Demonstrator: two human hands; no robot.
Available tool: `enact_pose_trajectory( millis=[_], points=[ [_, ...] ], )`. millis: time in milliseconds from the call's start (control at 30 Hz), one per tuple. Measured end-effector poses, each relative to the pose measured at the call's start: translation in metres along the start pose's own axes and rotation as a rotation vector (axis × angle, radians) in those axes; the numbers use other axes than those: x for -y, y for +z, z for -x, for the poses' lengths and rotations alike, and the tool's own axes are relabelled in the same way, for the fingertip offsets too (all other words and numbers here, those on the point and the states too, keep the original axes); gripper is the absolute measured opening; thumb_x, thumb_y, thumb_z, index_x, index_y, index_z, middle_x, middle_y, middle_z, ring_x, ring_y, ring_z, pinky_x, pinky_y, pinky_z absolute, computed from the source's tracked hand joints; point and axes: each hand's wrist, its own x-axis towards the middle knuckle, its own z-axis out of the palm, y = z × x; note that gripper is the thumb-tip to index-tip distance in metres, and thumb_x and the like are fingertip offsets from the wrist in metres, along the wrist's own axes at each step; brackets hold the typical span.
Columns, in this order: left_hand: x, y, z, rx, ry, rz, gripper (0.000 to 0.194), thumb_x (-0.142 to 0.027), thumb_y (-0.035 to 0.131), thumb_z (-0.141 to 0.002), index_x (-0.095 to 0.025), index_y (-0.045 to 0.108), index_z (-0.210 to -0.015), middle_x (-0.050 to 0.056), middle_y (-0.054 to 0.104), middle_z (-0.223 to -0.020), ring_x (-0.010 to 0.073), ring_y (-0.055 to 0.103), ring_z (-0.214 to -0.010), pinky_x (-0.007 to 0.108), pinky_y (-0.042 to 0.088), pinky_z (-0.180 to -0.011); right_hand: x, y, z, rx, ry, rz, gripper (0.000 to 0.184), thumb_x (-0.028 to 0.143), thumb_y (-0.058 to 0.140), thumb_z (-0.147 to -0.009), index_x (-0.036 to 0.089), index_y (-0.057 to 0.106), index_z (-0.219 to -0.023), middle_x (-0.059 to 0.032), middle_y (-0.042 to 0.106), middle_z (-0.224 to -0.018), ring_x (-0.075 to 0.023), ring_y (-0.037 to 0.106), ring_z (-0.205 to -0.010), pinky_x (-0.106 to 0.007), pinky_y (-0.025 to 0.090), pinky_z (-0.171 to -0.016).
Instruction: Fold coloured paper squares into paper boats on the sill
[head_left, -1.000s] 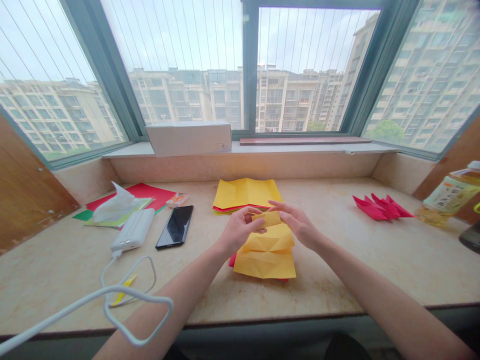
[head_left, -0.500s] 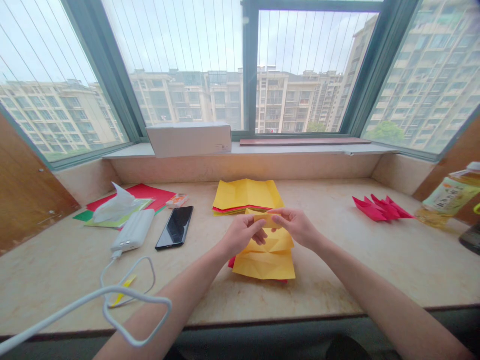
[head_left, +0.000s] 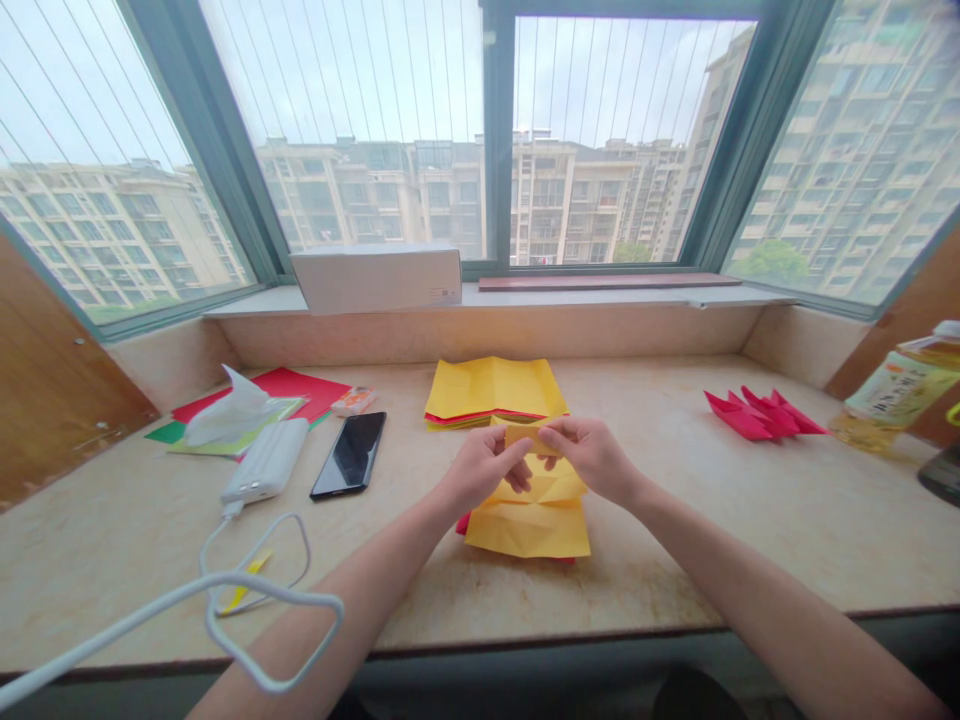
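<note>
Both hands pinch a small folded piece of yellow paper [head_left: 523, 436] held up above the counter. My left hand [head_left: 491, 462] grips its left side, thumb in front and the other fingers curled behind. My right hand [head_left: 587, 450] pinches the right end between thumb and fingers. Right below lies a creased yellow sheet [head_left: 531, 528], with red paper [head_left: 464, 523] showing from under its edges. Just beyond my hands a stack of yellow and red sheets [head_left: 495, 388] rests on the counter; the top one is yellow with fold lines.
Left on the counter [head_left: 660, 540] are a black phone [head_left: 349, 455], a white power bank [head_left: 266, 462] with a looping white cable [head_left: 262, 580], and coloured paper [head_left: 300, 385] under a tissue [head_left: 229, 410]. Folded red paper pieces [head_left: 761, 415] and a bottle [head_left: 896, 385] stand right. A white box [head_left: 379, 280] sits on the sill.
My right thumb has shifted slightly left along the folded yellow paper. Both hands keep their hold on it, and the things on the counter stay put.
</note>
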Motion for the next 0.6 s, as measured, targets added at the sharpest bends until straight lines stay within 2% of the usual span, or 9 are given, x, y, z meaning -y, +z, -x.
enact_pose_trajectory(
  millis=[67, 167, 233, 367, 433, 533, 600],
  points=[
    [-0.0019, 0.0009, 0.0013, 0.023, 0.002, 0.015, 0.042, -0.043, 0.075, -0.077, -0.014, 0.056, -0.100, 0.003, 0.069, -0.072, 0.0150, 0.066, -0.049, 0.024, 0.052, -0.045, -0.0007, -0.0008, -0.0012, 0.000, 0.011, -0.024, 0.040, 0.051, 0.063, -0.087, 0.015, 0.072, -0.101, -0.0049, 0.072, -0.076, -0.0156, 0.066, -0.059, -0.028, 0.053, -0.057],
    [-0.0019, 0.0013, 0.0017, 0.028, 0.012, 0.031, 0.060, -0.038, 0.078, -0.074, -0.018, 0.047, -0.122, 0.001, 0.068, -0.078, 0.0153, 0.067, -0.049, 0.025, 0.054, -0.046, 0.0015, -0.0018, -0.0018, 0.056, 0.015, -0.029, 0.047, 0.051, 0.059, -0.089, 0.016, 0.067, -0.120, -0.0042, 0.072, -0.080, -0.0139, 0.064, -0.059, -0.028, 0.053, -0.060],
    [-0.0004, 0.0004, 0.0006, -0.003, 0.019, 0.030, 0.061, -0.041, 0.076, -0.077, -0.018, 0.046, -0.124, 0.001, 0.067, -0.078, 0.0151, 0.066, -0.047, 0.025, 0.054, -0.046, 0.0037, -0.0013, -0.0012, 0.126, 0.007, -0.036, 0.049, 0.052, 0.055, -0.092, 0.018, 0.064, -0.126, -0.0054, 0.071, -0.088, -0.0139, 0.064, -0.064, -0.027, 0.054, -0.060],
    [0.0032, -0.0036, -0.0030, -0.064, 0.012, 0.033, 0.049, -0.050, 0.066, -0.083, -0.016, 0.050, -0.115, 0.000, 0.064, -0.074, 0.0145, 0.065, -0.045, 0.024, 0.053, -0.044, 0.0054, 0.0022, 0.0008, 0.256, -0.049, -0.032, 0.051, 0.049, 0.056, -0.092, 0.022, 0.057, -0.135, -0.0081, 0.067, -0.114, -0.0148, 0.063, -0.077, -0.027, 0.054, -0.064],
    [0.0042, -0.0055, -0.0042, -0.081, 0.014, 0.026, 0.045, -0.050, 0.065, -0.084, -0.015, 0.053, -0.110, 0.000, 0.064, -0.073, 0.0142, 0.066, -0.047, 0.023, 0.053, -0.044, 0.0046, 0.0034, 0.0014, 0.255, -0.072, 0.014, 0.049, 0.047, 0.059, -0.091, 0.021, 0.058, -0.133, -0.0081, 0.066, -0.116, -0.0152, 0.062, -0.079, -0.027, 0.053, -0.067],
    [0.0047, -0.0065, -0.0043, -0.107, 0.009, -0.002, 0.041, -0.050, 0.066, -0.083, -0.014, 0.056, -0.099, 0.001, 0.065, -0.072, 0.0131, 0.065, -0.046, 0.021, 0.052, -0.043, 0.0017, 0.0022, 0.0007, 0.161, -0.085, 0.088, 0.040, 0.048, 0.054, -0.094, 0.016, 0.067, -0.113, -0.0074, 0.069, -0.096, -0.0156, 0.060, -0.074, -0.027, 0.051, -0.065],
    [0.0046, -0.0057, -0.0038, -0.108, -0.016, -0.012, 0.041, -0.052, 0.065, -0.083, -0.015, 0.056, -0.096, 0.002, 0.065, -0.072, 0.0129, 0.065, -0.045, 0.021, 0.051, -0.043, -0.0012, -0.0006, -0.0008, 0.069, -0.073, 0.112, 0.040, 0.049, 0.051, -0.095, 0.015, 0.069, -0.105, -0.0062, 0.069, -0.086, -0.0150, 0.058, -0.069, -0.027, 0.049, -0.063]
  ],
)
